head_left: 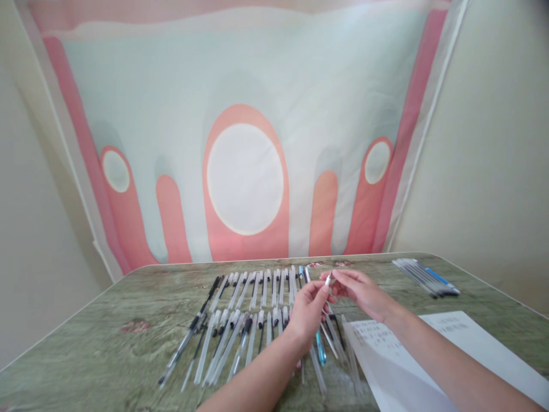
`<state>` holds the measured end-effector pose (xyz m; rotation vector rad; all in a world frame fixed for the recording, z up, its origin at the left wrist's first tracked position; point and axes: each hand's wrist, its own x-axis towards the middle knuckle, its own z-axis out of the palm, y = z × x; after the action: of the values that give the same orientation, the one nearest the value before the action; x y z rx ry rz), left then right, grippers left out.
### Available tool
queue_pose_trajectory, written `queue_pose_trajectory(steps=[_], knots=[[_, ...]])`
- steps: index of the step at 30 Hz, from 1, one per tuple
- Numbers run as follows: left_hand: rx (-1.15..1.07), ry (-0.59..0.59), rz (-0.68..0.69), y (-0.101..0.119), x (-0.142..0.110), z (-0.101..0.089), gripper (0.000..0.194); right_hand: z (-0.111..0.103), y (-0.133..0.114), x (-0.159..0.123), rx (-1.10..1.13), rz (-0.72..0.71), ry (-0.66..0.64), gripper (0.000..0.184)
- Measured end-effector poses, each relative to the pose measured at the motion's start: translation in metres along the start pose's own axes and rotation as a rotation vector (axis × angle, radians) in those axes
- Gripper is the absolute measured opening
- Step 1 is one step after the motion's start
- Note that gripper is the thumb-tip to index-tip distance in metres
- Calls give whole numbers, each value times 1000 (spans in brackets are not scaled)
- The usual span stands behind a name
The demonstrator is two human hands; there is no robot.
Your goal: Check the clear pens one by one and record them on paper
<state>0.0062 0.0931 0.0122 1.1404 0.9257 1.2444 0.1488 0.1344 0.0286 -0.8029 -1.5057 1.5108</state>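
Observation:
Above the middle of a greenish wood-grain table (128, 355), both my hands meet on one small white pen part (328, 279). My left hand (307, 312) is closed, its fingertips pinching the lower end of that part. My right hand (360, 292) is also closed and pinches the upper end from the right. Under and to the left of my hands lie two rows of several clear pen barrels and caps (253, 312), with a few black pens (193, 329) at the left end. A blue-tipped pen (320, 348) lies just below my left hand.
A white printed sheet (433, 360) lies at the front right under my right forearm. A bundle of pens (424, 277) rests at the far right of the table. A pink and pale blue cloth (244, 143) hangs behind the table.

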Motion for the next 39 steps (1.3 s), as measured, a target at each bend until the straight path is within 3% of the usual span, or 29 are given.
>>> queue_pose_trajectory(steps=[3,8,15,21,27,33,39], knots=[[-15,-5,-12,0,0,0,40,1,2,0,-17,-7,1,37],[-2,4,-16,1,-1,1,43,1,2,1,-101,-66,113,27],[-87,-16,-58,5,-3,1,42,7,0,-1,63,-6,-29,39],[-95,-21,-72,6,-3,2,42,7,3,1,19,-61,111,31],[-146,-35,-82,6,-3,2,40,10,2,-1,180,43,-28,42],[-162,-31,-105,3,-3,2,39,8,4,-2,117,12,47,33],[-219,-33,-113,2,-2,1,38,8,4,-2,194,70,-38,37]])
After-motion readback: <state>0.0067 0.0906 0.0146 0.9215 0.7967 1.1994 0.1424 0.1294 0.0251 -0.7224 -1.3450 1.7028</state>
